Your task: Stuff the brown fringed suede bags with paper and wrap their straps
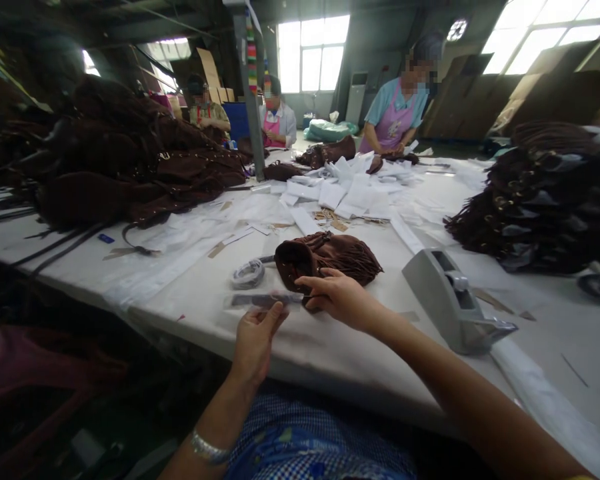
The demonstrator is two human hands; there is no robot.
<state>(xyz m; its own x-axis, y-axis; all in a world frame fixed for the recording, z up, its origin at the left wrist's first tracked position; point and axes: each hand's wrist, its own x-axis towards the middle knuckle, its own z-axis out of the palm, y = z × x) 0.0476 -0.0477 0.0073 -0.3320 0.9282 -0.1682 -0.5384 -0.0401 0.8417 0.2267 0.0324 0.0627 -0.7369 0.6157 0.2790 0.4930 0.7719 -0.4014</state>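
A brown fringed drawstring bag [325,260] lies on its side on the white table in front of me, its opening toward the left. My left hand [260,333] pinches a dark strap wrapped in clear plastic [253,300], just below and left of the bag's mouth. At the bag's near edge is my right hand [343,300], index finger stretched out against the opening. Its lower fingers close on a dark strap end beside the bag, partly hidden. A plastic-wrapped coil [249,273] rests left of the bag.
A grey tape dispenser [455,300] stands to the right. White paper packets [350,187] are heaped behind the bag. Piles of brown bags [180,167] and dark fringed bags [545,200] rise at both sides. A metal post [253,100] stands mid-table. Several people work across the table.
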